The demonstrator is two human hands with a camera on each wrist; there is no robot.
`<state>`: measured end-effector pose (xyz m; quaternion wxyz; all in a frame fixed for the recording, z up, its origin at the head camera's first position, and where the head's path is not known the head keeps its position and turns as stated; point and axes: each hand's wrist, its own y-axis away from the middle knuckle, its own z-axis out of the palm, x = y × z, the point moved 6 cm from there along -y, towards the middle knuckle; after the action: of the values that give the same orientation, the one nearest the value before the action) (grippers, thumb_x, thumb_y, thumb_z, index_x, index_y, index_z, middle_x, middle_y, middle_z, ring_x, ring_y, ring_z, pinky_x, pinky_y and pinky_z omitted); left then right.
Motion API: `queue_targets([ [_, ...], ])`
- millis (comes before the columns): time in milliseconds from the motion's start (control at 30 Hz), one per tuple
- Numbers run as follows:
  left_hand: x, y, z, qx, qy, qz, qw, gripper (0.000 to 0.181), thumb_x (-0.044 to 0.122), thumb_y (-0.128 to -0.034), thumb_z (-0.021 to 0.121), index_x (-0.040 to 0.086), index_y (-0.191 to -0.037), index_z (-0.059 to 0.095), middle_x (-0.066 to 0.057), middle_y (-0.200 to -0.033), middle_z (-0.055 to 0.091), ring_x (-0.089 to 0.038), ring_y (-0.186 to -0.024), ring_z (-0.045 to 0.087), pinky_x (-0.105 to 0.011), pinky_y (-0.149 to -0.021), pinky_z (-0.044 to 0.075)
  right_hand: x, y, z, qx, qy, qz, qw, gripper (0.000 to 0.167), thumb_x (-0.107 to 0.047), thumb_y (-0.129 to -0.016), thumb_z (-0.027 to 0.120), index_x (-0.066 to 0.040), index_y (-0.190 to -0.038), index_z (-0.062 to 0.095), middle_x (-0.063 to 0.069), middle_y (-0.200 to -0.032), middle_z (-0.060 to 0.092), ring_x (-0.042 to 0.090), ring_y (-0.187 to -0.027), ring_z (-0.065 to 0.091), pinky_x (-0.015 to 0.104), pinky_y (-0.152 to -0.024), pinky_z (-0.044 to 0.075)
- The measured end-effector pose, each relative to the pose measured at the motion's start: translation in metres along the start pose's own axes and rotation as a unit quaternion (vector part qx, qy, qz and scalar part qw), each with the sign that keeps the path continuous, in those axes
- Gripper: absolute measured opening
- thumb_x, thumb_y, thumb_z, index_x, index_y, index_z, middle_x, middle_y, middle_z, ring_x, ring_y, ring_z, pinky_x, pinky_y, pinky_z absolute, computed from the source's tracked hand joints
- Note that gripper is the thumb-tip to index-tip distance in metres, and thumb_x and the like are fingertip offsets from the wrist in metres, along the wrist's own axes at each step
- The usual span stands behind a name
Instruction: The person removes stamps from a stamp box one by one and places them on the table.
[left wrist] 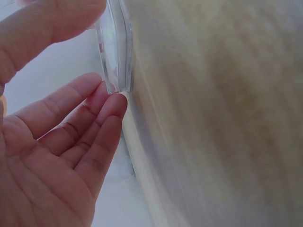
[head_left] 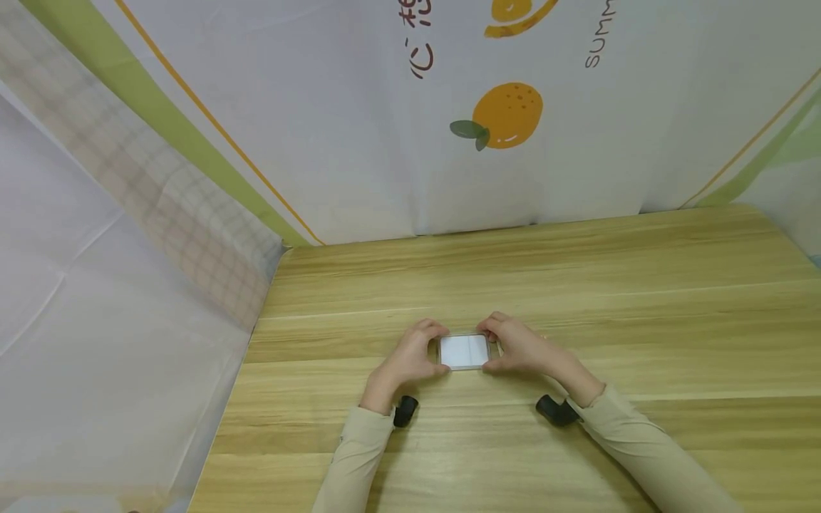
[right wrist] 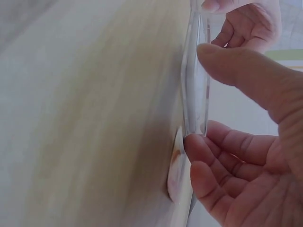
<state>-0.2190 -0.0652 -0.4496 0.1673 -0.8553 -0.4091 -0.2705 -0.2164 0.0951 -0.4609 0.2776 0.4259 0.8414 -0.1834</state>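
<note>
A small flat rectangular clear plastic case (head_left: 465, 352) with white contents lies on the wooden table, between the two hands. At its left end my left hand (head_left: 413, 353) holds it, thumb by the near corner and fingers at the far corner. My right hand (head_left: 516, 347) grips the right end in the same way. In the left wrist view the case (left wrist: 122, 52) stands edge-on beside the fingertips. The right wrist view has the thumb on the near edge of the case (right wrist: 196, 94). What exactly the white contents are, I cannot tell.
A thin pale piece with an orange-brown mark (right wrist: 176, 168) lies on the table by the right fingers, mostly hidden in the head view. Beneath everything is a wood-grain table (head_left: 449, 278). A printed cloth (head_left: 359, 142) hangs behind its far edge, and pale fabric (head_left: 128, 320) hangs at left.
</note>
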Motion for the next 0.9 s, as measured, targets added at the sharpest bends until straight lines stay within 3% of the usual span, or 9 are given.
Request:
queue_targets([
  [900,-0.0023,-0.0022,0.0016,-0.013,-0.012,-0.011,0.9998,0.053,0.002,-0.0663,0.082,-0.006,-0.114,0.059,-0.013,-0.111,0.058,-0.026,-0.102,0.055,-0.036,-0.091,0.047,-0.0035,-0.0016,0.0004,-0.002,0.007,-0.001,1.0000,0.051,-0.017,-0.068,0.084,0.005,-0.107,0.059,0.007,-0.095,0.056,0.016,-0.083,0.052,0.027,-0.071,0.048],
])
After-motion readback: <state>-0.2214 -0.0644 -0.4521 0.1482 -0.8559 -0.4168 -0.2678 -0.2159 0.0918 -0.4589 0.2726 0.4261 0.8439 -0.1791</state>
